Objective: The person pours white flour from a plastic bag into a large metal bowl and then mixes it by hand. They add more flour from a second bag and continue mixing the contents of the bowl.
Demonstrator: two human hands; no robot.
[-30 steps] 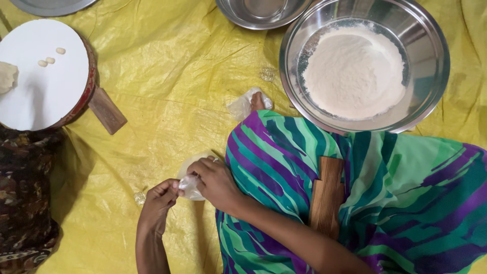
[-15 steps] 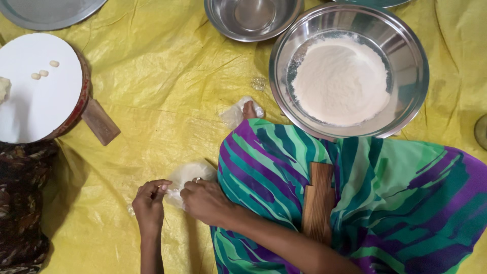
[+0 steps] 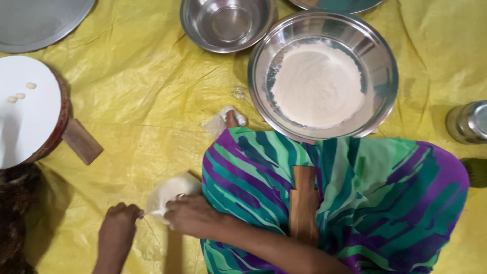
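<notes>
Two hands closed on one small white bag, low beside the knee.
Left hand (image 3: pixel 117 228) and right hand (image 3: pixel 192 217) pinch the white bag (image 3: pixel 167 195); flour bowl (image 3: pixel 324 76) beyond is seen filled, bag not yet emptied.

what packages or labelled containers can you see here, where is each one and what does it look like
Small plastic bag: on the yellow sheet, whitish, bulging, pinched between left hand and right hand.
Crumpled plastic scrap: beside the flour bowl, clear-whitish.
Jar: right edge, round, metallic lid; label unreadable.
No signs or screens.
</notes>
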